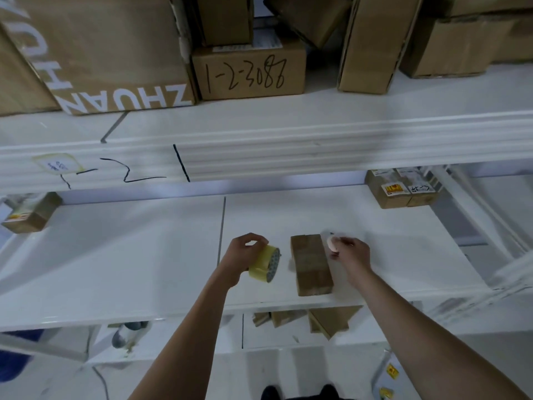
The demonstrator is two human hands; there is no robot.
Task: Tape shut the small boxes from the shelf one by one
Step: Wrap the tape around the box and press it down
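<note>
A small brown box (311, 265) lies on the white shelf (144, 269), near its front edge, between 2 hands. The left hand (241, 252) holds a yellowish roll of tape (265, 264), fingers curled over it, just beside the box. The right hand (350, 252) is next to the box's far right corner. It pinches something small and pale (331, 244), too blurry to name. Big boxes (248, 73) above are cut off.
</note>
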